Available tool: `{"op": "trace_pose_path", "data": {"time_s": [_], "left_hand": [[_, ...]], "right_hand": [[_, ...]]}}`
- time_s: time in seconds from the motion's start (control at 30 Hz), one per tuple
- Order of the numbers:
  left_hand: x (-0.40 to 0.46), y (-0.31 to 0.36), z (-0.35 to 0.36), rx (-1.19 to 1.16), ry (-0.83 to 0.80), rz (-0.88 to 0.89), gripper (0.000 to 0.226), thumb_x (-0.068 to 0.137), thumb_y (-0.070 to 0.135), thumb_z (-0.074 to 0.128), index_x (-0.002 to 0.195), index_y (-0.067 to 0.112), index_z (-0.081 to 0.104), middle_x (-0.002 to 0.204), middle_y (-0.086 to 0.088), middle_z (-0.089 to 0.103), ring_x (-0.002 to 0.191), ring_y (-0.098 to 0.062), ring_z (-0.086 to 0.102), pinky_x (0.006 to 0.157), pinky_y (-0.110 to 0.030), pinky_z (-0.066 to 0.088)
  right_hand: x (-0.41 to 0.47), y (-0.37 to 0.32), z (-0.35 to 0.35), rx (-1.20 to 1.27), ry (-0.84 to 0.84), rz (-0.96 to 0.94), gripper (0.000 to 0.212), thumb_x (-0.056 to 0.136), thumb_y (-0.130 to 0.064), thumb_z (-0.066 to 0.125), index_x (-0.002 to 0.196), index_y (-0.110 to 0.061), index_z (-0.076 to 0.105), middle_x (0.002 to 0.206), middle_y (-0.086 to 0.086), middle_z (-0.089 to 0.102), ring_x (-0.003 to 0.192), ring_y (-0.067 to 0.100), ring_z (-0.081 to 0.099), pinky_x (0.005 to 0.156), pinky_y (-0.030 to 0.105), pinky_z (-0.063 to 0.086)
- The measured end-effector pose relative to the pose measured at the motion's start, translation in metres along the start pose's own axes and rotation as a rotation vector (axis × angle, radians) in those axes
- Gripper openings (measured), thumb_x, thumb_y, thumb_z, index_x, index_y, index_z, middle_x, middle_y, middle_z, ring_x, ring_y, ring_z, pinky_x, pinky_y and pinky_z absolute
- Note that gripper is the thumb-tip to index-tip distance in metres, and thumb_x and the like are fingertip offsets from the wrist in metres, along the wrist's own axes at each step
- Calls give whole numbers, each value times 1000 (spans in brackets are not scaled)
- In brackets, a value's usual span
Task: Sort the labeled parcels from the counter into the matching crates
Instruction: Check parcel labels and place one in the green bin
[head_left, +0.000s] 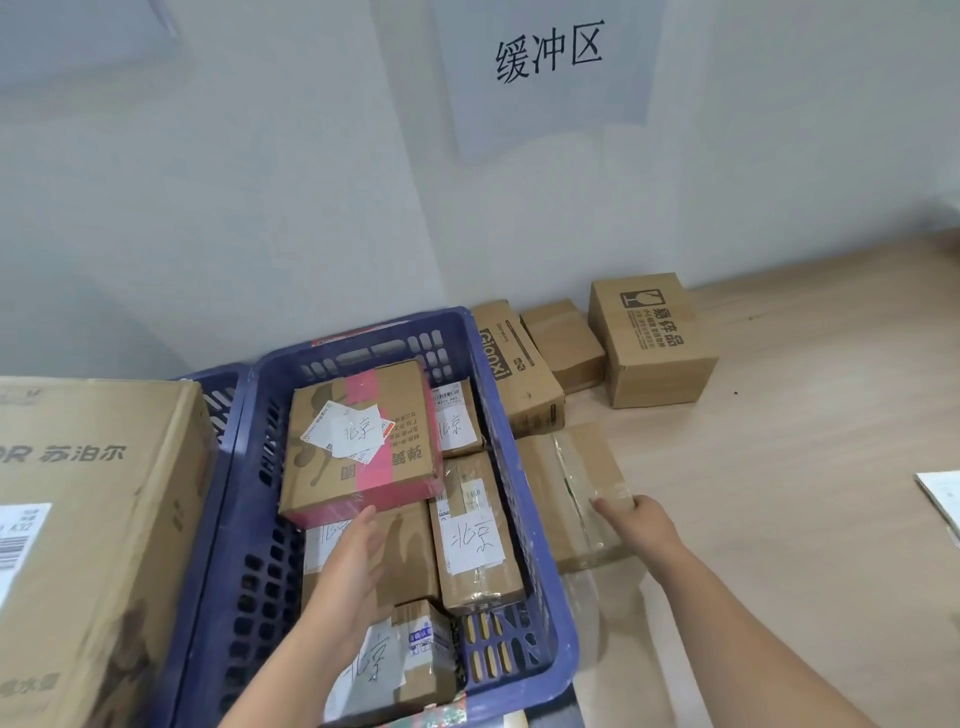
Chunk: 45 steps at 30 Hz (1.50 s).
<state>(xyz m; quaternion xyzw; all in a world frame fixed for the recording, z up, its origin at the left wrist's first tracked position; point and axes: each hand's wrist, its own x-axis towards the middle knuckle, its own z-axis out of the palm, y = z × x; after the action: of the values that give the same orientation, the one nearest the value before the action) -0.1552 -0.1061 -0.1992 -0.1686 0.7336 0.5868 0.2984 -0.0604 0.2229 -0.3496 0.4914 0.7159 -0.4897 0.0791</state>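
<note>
Well along: blue crate (524, 499) under left hand (358, 561) already packed with 北京-labelled parcels (467, 540). Left hand open, fingertips touching pink-taped parcel (358, 441). Right hand (636, 525) gripping flat taped parcel (571, 483) on bench (779, 467); three boxes (649, 338) beyond it unsorted.

Readable writing on the wall sign and the boxes

The wall sign (548, 52) reads 缓冲区; crate parcels' labels (477, 538) say 北京; the big carton (93, 499) shows 苏泊尔; one table box (653, 338) says 易碎品, another (511, 364) "Gionxi".
</note>
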Motion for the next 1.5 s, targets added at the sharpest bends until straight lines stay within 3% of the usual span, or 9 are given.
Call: {"op": "trace_pose_path", "data": {"time_s": [0.2, 0.37, 0.6, 0.9, 1.03, 1.2, 1.3, 1.37, 1.5], "left_hand": [[-8, 4, 6, 2, 11, -27, 48, 107, 50, 35, 154, 42, 33, 160, 3, 40, 148, -33, 33, 116, -67, 27], [-18, 10, 13, 4, -18, -16, 45, 108, 48, 33, 153, 44, 33, 161, 4, 38, 149, -32, 32, 115, -64, 31], [-39, 30, -2, -70, -57, 29, 48, 108, 44, 38, 155, 38, 34, 160, 1, 40, 148, -34, 34, 114, -63, 32], [-77, 95, -20, -173, -66, 224, 32, 105, 41, 41, 133, 53, 52, 150, 8, 50, 131, -26, 50, 115, -60, 33], [-98, 109, -32, -256, -91, 258, 25, 104, 42, 45, 123, 44, 61, 127, 9, 67, 118, -21, 62, 101, -51, 52], [-107, 109, -56, -327, -33, 247, 23, 103, 42, 45, 101, 33, 67, 110, 0, 72, 96, -20, 67, 61, -34, 56], [-92, 103, -71, -389, -19, 325, 39, 104, 50, 31, 117, 35, 65, 125, 3, 72, 119, -19, 62, 93, -46, 52], [-85, 103, -78, -420, 0, 364, 49, 103, 55, 22, 128, 34, 59, 124, 7, 73, 128, -16, 56, 111, -51, 38], [-87, 108, -84, -429, -3, 426, 55, 104, 54, 15, 140, 34, 51, 108, 14, 78, 127, -11, 55, 108, -48, 35]], "right_hand": [[-21, 0, -24, 354, -70, -7, 64, 65, -54, 78, 116, -20, 60, 108, 7, 70, 89, 23, 67, 65, 32, 46], [-39, -13, -53, 352, 3, -77, 72, 79, -50, 77, 137, -13, 56, 127, 9, 64, 115, 29, 63, 99, 45, 51], [-111, -73, -121, 621, 199, -340, 37, 96, -26, 66, 130, -12, 62, 110, 8, 72, 88, 14, 67, 77, 31, 51], [-214, -173, -79, 695, -43, -633, 50, 92, -26, 71, 139, -23, 55, 104, -7, 76, 99, 13, 71, 101, 40, 51], [-237, -186, -35, 583, -180, -657, 82, 73, -51, 82, 143, -57, 40, 116, 0, 74, 111, 18, 71, 104, 44, 49], [-250, -191, -8, 308, -223, -703, 46, 97, -26, 65, 133, -50, 52, 137, -7, 59, 128, 13, 56, 111, 46, 46], [-249, -201, -5, 250, -159, -656, 42, 104, -14, 48, 126, -49, 55, 144, 7, 52, 134, 27, 49, 115, 46, 39], [-254, -209, -8, 365, -201, -590, 37, 107, -10, 36, 120, -33, 61, 125, 9, 63, 104, 24, 62, 88, 34, 50], [-259, -204, -12, 403, -239, -621, 32, 110, -32, 27, 107, -39, 58, 117, -6, 67, 104, 8, 62, 84, 29, 50]]}}
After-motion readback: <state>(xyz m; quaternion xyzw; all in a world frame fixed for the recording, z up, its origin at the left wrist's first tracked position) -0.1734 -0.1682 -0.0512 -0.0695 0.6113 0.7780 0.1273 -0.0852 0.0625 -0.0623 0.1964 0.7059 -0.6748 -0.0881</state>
